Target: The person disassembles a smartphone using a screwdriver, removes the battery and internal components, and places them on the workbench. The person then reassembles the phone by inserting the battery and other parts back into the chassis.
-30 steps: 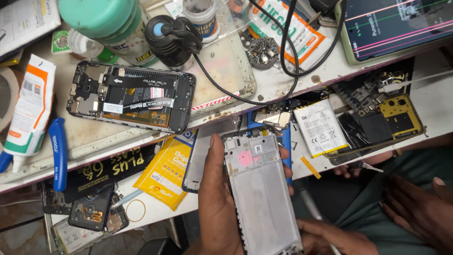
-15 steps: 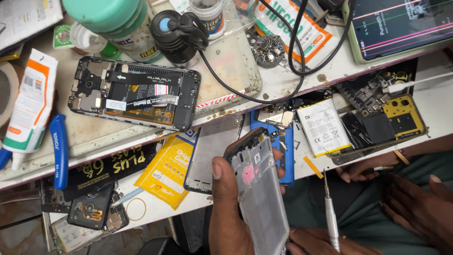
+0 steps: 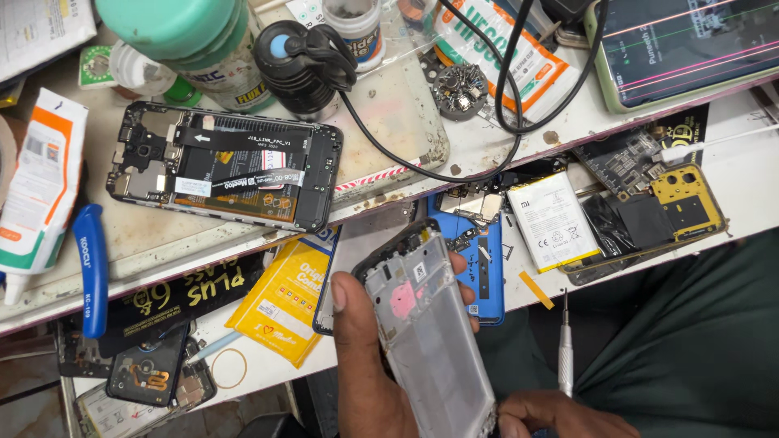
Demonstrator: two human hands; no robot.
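Opened phone [image 3: 223, 166] with bare circuitry on the desk [image 3: 162, 243] at left; our left hand [image 3: 365, 365], fingers clasped round a grey phone frame [image 3: 426, 332], held tilted over the desk's edge; our right hand [image 3: 560, 414], fingers pinching a slim screwdriver [image 3: 565, 349] upright; white battery [image 3: 552, 219] behind

The left hand [image 3: 369, 365] grips a stripped silver phone frame [image 3: 426, 332], thumb laid along its left edge, the frame tilted with its top toward the workbench [image 3: 519, 142]. The right hand [image 3: 560, 415], at the bottom edge, holds a slim screwdriver [image 3: 565, 349] upright, just beside the frame. Under the frame's top lies a blue phone back cover [image 3: 479, 259] on the bench's lower shelf, beside a white battery [image 3: 552, 221]. An opened phone [image 3: 227, 166] rests on the upper surface, near its front edge.
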